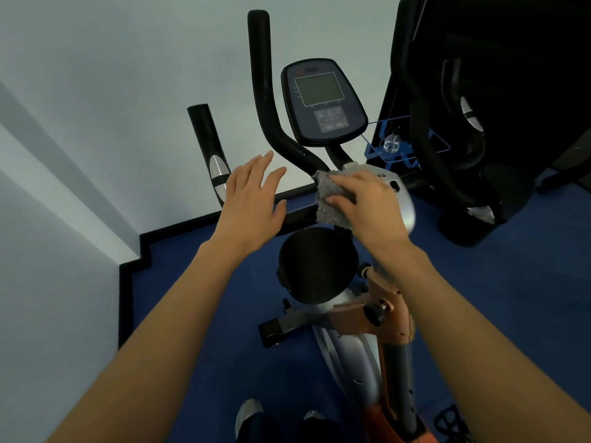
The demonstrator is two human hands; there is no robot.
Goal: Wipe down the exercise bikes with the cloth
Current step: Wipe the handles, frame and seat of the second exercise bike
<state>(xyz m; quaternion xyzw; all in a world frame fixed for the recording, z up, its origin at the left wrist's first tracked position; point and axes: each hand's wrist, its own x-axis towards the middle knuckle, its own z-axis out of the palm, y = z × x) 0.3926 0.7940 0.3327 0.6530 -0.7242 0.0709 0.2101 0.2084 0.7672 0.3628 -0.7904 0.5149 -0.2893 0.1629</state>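
The right hand has its grip clamped on a grey, fluffy microfibre cloth, fingers pressing the wad down onto the silver plastic shroud at the top of the exercise bike's mast (just below the console). From that shroud the black curved handlebar tube rises up and away to the left, its long axis running from the junction beside the cloth toward the wall. The dark oval console with a grey screen sits directly above the shroud. The left hand hovers left of the shroud with fingers spread and holding nothing, near the handlebar's lower bend. The cloth hand is nearer that junction, so the wipe would likely follow the tube upward.
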